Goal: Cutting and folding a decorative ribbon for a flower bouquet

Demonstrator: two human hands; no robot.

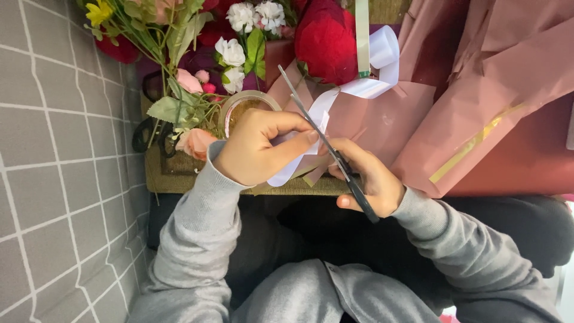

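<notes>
Right hand (366,182) grips scissors (326,143), blades pointing up-left; left hand (260,146) pinches white ribbon (311,122).

Both arms are covered in a soft grey sweatshirt, its sleeves ending in ribbed cuffs, the left cuff (216,157) lying just below the pink artificial rose (195,142). The fabric bunches in loose folds. Bare left hand (260,146) and right hand (371,179); dark trousers (311,230) below the sleeves.
</notes>
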